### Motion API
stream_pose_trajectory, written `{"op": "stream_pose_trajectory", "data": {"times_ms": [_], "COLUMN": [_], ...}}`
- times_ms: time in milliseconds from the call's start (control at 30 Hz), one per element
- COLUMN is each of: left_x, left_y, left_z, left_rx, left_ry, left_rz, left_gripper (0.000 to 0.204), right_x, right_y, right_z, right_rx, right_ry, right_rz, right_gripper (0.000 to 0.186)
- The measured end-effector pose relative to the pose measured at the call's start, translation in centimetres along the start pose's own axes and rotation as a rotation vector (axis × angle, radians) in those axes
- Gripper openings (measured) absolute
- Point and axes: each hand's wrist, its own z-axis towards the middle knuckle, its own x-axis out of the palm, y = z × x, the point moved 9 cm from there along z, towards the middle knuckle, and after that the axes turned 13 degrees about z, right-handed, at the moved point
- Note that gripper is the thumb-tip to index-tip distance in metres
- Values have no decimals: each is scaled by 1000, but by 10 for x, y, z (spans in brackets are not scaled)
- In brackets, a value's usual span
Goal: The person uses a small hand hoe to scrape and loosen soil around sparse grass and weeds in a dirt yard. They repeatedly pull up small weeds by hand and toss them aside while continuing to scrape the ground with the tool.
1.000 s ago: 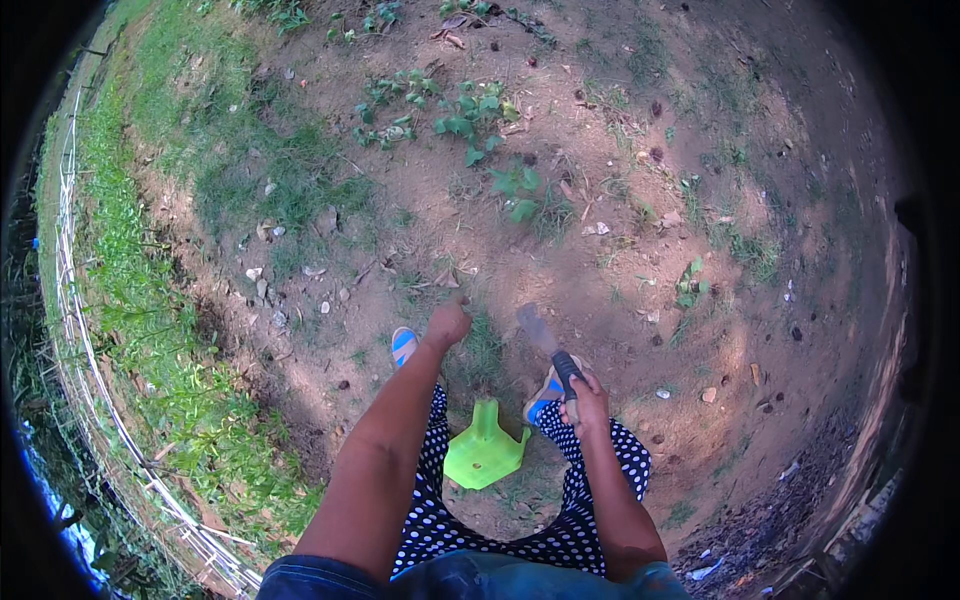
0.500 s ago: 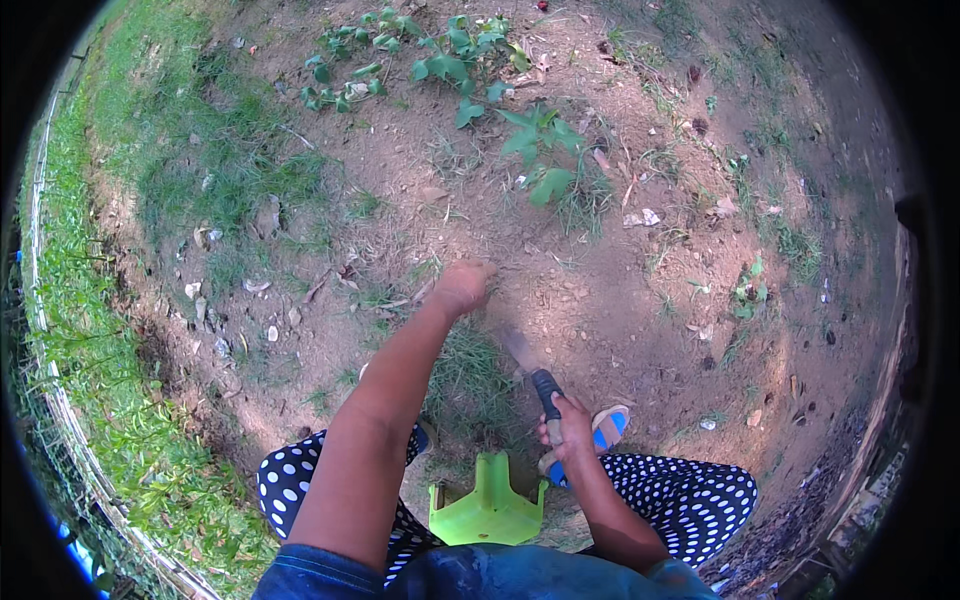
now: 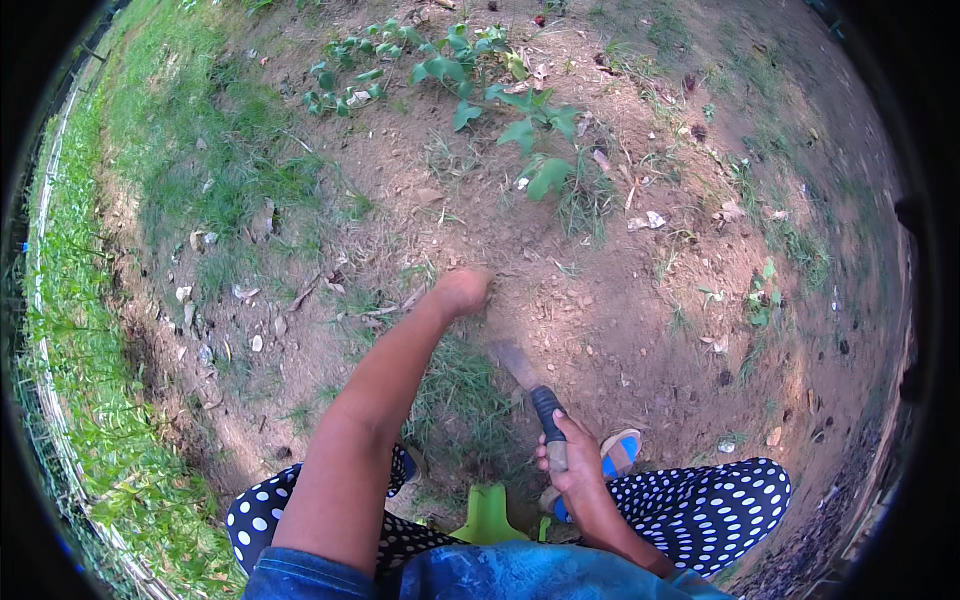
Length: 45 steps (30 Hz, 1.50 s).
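My left hand [image 3: 462, 291] is low over the bare soil, its fingers curled closed. Whatever they may hold is hidden by the hand. In my right hand [image 3: 580, 455] is a hand trowel [image 3: 546, 408] with a dark wrapped grip and a flat metal blade. The blade points away from me and to the left, at the ground beside a grass patch [image 3: 460, 395]. A short gap of soil separates the blade from my left hand.
A green plastic stool [image 3: 487, 515] shows between my knees. Leafy plants [image 3: 545, 130] grow ahead on the dirt. Grass [image 3: 230, 150] covers the left side, with taller greenery [image 3: 90, 400] at the border. A sandal [image 3: 621, 453] is by my right hand. Stones and dry leaves lie scattered.
My right hand and the trowel have shifted slightly down and toward me. My left hand stays in nearly the same place, still closed. Less of the green stool shows now.
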Motion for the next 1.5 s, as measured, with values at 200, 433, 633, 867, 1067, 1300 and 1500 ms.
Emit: {"op": "stream_pose_trajectory", "data": {"times_ms": [200,433,633,867,1067,1300,1500], "left_x": [16,53,55,48,51,51,61], "left_y": [-29,-15,10,6,17,34,23], "left_z": [-37,-28,-27,-37,-35,-26,-15], "left_rx": [-69,-257,-269,-396,-472,-338,-334], "left_ry": [200,-23,-75,-201,-180,-230,-399], "left_rz": [143,-105,-184,-313,-366,-372,-480], "left_gripper": [30,28,28,29,30,27,24], "right_x": [-20,-10,-50,-4,21,-43,-16], "right_y": [3,34,35,-16,19,15,-20], "right_z": [4,-18,-68,21,-14,-58,24], "right_rx": [-166,-188,-9,-77,-342,167,22], "right_ry": [1,43,92,49,79,95,3], "right_rz": [-279,-152,-49,-108,-466,18,-86], "right_gripper": [31,25,25,21,28,24,29]}}
